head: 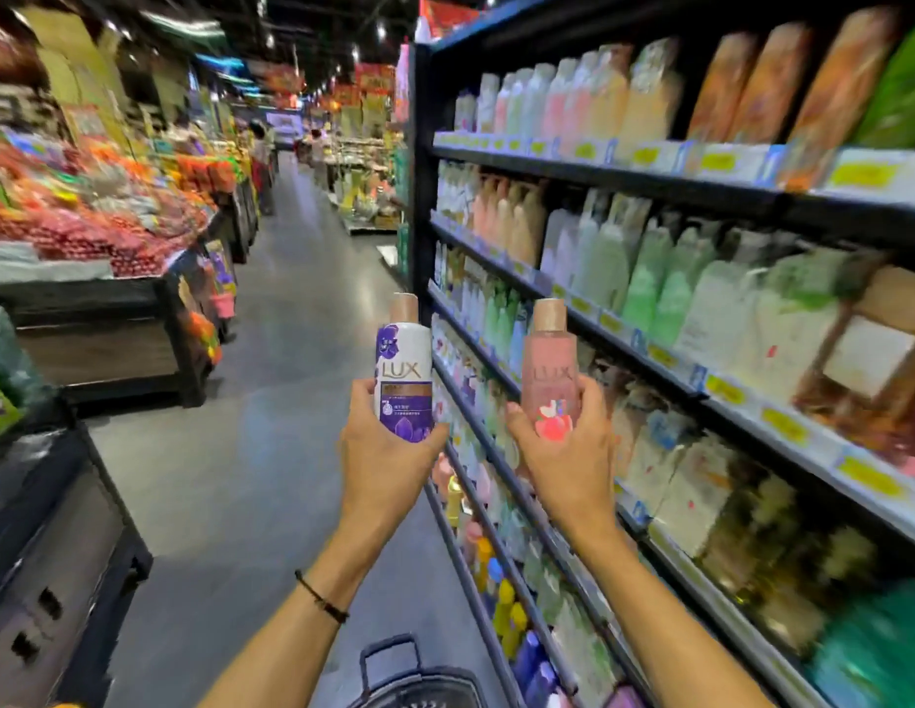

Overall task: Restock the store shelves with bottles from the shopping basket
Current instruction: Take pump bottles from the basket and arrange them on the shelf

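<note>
Purple Lux bottle [404,370] gripped by ur left hand [389,452], pink Lux bottle [550,373] by right hand [568,452]; low grips, either may tip.

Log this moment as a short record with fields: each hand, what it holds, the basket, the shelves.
left hand: grips the white and purple bottle round its lower part, upright
right hand: grips the pink bottle round its lower part, upright
basket: dark, at the bottom edge of the view, handle up; contents not visible
shelves: on the person's right, rows full of bottles and pouches
progress: neither held bottle is on a shelf yet
</note>
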